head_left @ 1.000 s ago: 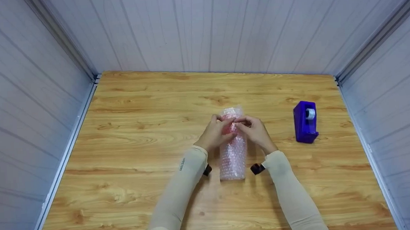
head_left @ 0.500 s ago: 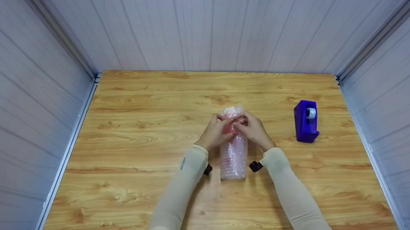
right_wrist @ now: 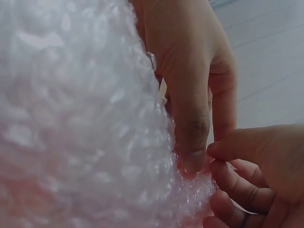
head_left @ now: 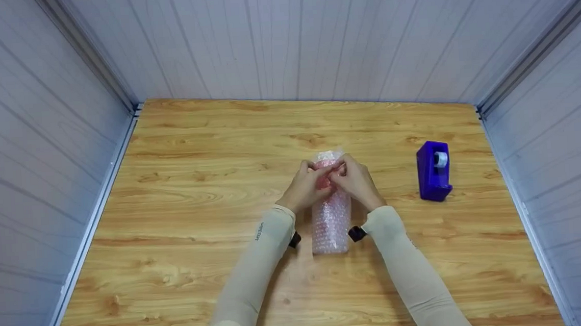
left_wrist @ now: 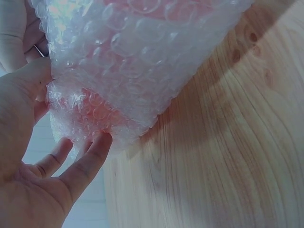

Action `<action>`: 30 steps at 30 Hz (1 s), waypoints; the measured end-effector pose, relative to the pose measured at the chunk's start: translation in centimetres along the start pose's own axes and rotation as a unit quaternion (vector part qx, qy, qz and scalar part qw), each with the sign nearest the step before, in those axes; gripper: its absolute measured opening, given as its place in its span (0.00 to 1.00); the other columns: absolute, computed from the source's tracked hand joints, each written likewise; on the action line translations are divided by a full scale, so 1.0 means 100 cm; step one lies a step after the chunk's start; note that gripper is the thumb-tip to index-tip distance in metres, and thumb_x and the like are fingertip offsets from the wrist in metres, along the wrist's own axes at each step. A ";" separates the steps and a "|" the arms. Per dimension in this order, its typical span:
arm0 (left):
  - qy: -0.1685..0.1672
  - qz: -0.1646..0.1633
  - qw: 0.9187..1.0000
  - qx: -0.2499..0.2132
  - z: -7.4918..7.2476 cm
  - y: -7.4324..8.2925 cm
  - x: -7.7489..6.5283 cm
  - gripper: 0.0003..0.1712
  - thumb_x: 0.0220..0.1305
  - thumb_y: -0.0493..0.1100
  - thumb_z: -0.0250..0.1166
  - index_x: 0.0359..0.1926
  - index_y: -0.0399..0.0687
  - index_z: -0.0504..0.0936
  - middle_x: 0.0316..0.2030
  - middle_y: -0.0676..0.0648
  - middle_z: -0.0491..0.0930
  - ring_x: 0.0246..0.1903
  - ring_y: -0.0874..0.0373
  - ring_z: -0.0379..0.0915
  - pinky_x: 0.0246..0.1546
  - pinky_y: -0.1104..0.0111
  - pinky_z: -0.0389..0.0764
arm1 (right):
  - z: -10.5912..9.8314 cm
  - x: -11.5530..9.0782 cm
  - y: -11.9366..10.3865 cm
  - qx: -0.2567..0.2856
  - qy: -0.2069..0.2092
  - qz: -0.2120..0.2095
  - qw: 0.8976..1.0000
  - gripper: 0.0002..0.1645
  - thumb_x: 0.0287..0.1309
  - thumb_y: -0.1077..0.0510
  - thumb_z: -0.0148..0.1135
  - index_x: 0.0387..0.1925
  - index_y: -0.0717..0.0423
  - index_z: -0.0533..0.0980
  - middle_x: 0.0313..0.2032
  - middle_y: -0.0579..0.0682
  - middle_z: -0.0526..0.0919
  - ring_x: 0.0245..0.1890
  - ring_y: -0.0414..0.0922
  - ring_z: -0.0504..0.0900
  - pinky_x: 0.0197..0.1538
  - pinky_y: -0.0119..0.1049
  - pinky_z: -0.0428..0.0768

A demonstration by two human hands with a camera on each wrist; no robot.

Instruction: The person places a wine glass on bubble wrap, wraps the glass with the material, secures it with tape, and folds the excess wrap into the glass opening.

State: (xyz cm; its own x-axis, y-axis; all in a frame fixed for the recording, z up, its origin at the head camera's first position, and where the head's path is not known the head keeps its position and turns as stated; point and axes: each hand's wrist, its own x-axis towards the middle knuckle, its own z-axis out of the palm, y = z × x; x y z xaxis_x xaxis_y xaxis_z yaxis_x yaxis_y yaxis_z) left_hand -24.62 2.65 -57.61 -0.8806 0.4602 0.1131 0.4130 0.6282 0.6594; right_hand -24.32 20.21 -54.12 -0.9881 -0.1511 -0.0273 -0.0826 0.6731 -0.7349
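A long bundle in clear bubble wrap (head_left: 331, 229), with something pinkish-red showing through, lies lengthwise on the table. My left hand (head_left: 302, 186) holds its upper part, thumb laid across the wrap and fingers at the left side. In the left wrist view its fingertips (left_wrist: 102, 140) touch the reddish wrapped end. From the other side my right hand (head_left: 361, 182) pinches at the wrap's edge with thumb and forefinger, right beside the left thumb. The right wrist view shows these right fingers (right_wrist: 228, 173) at the wrap's edge; exactly what they pinch I cannot tell.
A blue-purple tape dispenser (head_left: 433, 173) with a white roll stands on the wooden table (head_left: 173, 243), right of the bundle. Pale panel walls (head_left: 282, 41) enclose the table at the back and both sides. A small black camera sits at each wrist.
My right hand has moved a little away from me and leftward along the wrap, closer to the left thumb. The left hand and the bundle have stayed nearly in place.
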 end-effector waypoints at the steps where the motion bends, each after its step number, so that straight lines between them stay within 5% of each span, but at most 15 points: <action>1: -0.001 0.000 1.000 -0.001 0.000 0.000 0.000 0.34 0.64 0.48 0.70 0.70 0.57 0.73 0.51 0.40 0.65 0.48 0.51 0.65 0.48 0.64 0.75 | 0.000 0.000 -0.001 -0.004 0.000 0.000 1.000 0.13 0.61 0.59 0.64 0.46 0.58 0.75 0.34 0.51 0.81 0.33 0.46 0.79 0.34 0.37 0.76; 16: 0.005 0.000 1.000 -0.018 0.001 -0.002 -0.002 0.33 0.64 0.50 0.70 0.69 0.53 0.74 0.51 0.41 0.64 0.49 0.52 0.66 0.53 0.63 0.74 | -0.005 0.005 0.003 -0.048 -0.028 0.017 0.998 0.14 0.63 0.53 0.66 0.41 0.58 0.74 0.33 0.53 0.81 0.32 0.47 0.79 0.32 0.38 0.76; 30: -0.004 -0.020 0.999 -0.030 0.000 -0.003 -0.003 0.34 0.66 0.55 0.68 0.70 0.58 0.73 0.53 0.41 0.62 0.46 0.54 0.66 0.48 0.64 0.74 | -0.015 0.000 0.031 0.057 -0.032 0.024 0.998 0.20 0.62 0.48 0.70 0.44 0.59 0.77 0.33 0.52 0.80 0.31 0.46 0.77 0.32 0.36 0.74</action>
State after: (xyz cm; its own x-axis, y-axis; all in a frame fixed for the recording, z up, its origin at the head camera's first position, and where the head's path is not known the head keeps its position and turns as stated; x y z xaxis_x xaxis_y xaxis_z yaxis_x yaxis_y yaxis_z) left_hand -24.45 2.29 -57.88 -0.8944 0.4401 0.0799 0.3620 0.6073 0.7072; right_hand -24.79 23.35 -55.37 -0.9801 -0.1692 -0.1040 -0.0172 0.5941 -0.8042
